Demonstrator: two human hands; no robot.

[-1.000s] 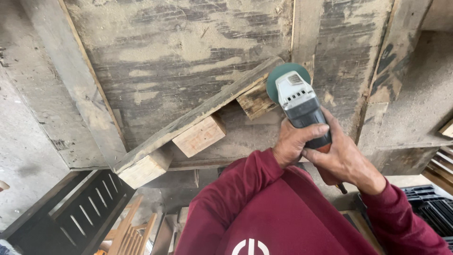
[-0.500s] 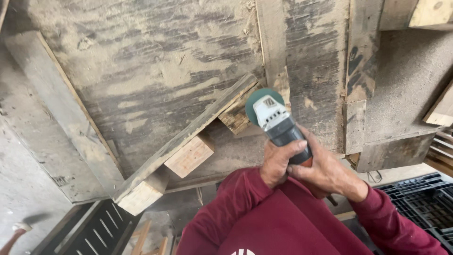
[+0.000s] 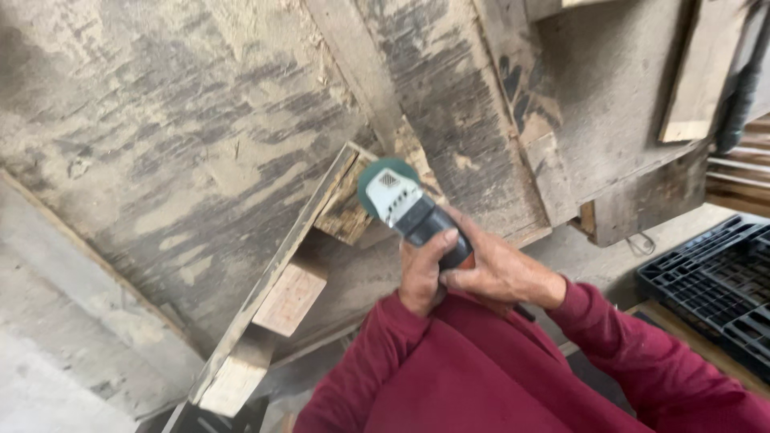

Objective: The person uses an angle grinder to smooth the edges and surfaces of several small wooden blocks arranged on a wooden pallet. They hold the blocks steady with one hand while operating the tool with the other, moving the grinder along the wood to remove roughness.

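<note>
Both hands on one power tool, center of view. Grinder [image 3: 405,207]: green round guard at far end, grey-white head, black body running back toward the person. Left hand [image 3: 423,273] has its grip wrapped shut round the black body from the left, thumb up along it. Right hand [image 3: 499,273] lies over the rear of the body from the right, fingers closed on it too, touching the left hand. Dark red sleeves [image 3: 481,369] fill the near bottom, w/ a cord end just showing under the right wrist.

Guard sits against a rough, chipped wood block [image 3: 346,210] just left of it, tucked under a long thin slat [image 3: 277,273] that runs diagonally from center down to near-left. Cannot tell if the disc touches the wood; guard hides it. Two more pale blocks under the same slat: one [image 3: 290,298] mid-way, one [image 3: 237,377] at the near-left end.

Behind all that: big weathered board surface [image 3: 176,144], grey-black streaks, w/ crossing planks [image 3: 449,104] to the right of the tool. Far right, a pale plank [image 3: 702,72] leans upright. Near right, a black plastic pallet [image 3: 706,281] on the concrete floor [image 3: 597,256]. The slat and block crowd the tool's left side; right side open.
</note>
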